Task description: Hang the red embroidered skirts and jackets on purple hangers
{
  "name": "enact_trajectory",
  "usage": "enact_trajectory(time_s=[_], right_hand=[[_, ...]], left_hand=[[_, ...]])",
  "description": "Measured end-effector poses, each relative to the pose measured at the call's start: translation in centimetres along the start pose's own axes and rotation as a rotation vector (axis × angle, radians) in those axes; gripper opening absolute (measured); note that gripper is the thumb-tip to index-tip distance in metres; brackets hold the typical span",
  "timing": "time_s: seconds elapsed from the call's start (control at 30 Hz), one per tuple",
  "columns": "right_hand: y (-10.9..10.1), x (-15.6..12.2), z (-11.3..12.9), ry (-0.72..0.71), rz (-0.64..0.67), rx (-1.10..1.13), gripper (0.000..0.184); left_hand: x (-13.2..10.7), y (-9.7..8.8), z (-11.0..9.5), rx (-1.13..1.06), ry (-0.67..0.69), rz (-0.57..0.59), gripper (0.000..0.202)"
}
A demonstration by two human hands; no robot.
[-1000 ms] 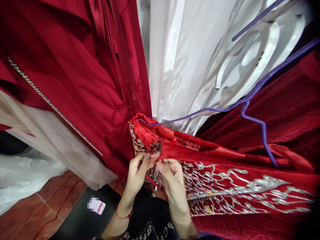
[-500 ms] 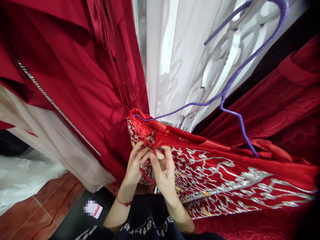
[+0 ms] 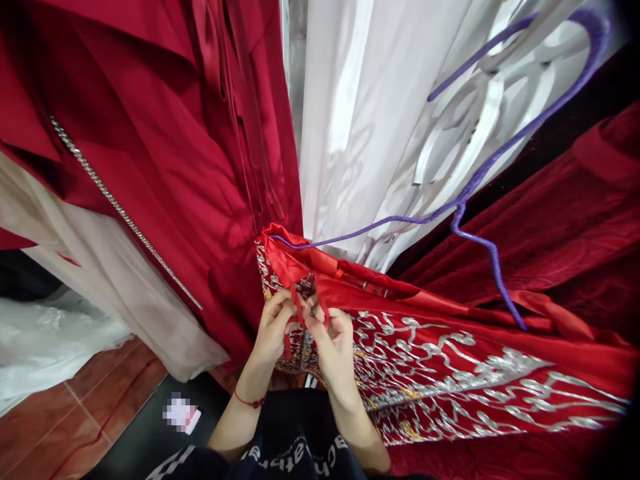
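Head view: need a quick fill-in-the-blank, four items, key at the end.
1. The left hand and right hand hold a thin tie coloured ____.
2. The embroidered garment has patterning that is mostly ____, with small gold accents.
3. The hanger is coloured ____.
4. The thin bracelet is worn on the ____ wrist.

Missing words: red; silver; purple; left.

Uneven light — bright streak, soft shadows on the white cloth (image 3: 345,107) beyond the hands (image 3: 336,343); corners to their right black.
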State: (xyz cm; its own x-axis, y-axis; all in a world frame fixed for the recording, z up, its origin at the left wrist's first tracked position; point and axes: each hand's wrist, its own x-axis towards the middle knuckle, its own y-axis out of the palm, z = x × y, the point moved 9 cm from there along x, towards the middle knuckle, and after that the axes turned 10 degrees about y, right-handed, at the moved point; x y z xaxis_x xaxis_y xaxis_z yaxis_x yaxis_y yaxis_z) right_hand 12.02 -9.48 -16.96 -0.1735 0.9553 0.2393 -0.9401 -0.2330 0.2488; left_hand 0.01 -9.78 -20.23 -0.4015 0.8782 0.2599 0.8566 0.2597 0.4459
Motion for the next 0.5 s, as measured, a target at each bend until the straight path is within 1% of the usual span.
enact_trajectory(time_s=[0.07,0.1,0.23,0.3,0.37,0.4,0.43,0.5], right_hand=[[-0.2,-0.1,0.0,-0.027,-0.002,-0.032,0.005],[-0.3,-0.1,-0.1,-0.031,0.002,-0.056,0.005],[-1.0,-0.6,0.3,-0.036,0.017,-0.258,0.024],[-1.6,-1.3,1.0,-0.017,0.037,-0.347,0.034],[-2.2,-2.0,1.7,0.028,0.076,-0.363,0.041],[-2.8,-2.4,2.3,0.039,0.067,-0.348,0.042],[-3.6,-2.6,3.0,0.032,0.024,-0.329,0.042],[-5.6,-3.1,4.4,-0.021,-0.137,-0.311,0.037]], left_hand=[[0.1,-0.3,0.0,0.036,0.009,-0.016,0.032],[0.1,-0.6,-0.1,0.046,0.016,-0.031,0.029],[0.5,-1.6,-0.6,0.045,0.048,-0.041,0.028],[0.7,-1.9,-0.9,0.054,0.081,0.024,0.033],[0.8,-1.7,-1.0,0.124,0.09,0.143,0.037],[0.7,-1.5,-0.8,0.184,0.076,0.209,0.035],[0.6,-1.4,-0.6,0.249,0.06,0.264,0.031],[0.3,-1.4,-0.4,0.359,0.048,0.326,0.028]])
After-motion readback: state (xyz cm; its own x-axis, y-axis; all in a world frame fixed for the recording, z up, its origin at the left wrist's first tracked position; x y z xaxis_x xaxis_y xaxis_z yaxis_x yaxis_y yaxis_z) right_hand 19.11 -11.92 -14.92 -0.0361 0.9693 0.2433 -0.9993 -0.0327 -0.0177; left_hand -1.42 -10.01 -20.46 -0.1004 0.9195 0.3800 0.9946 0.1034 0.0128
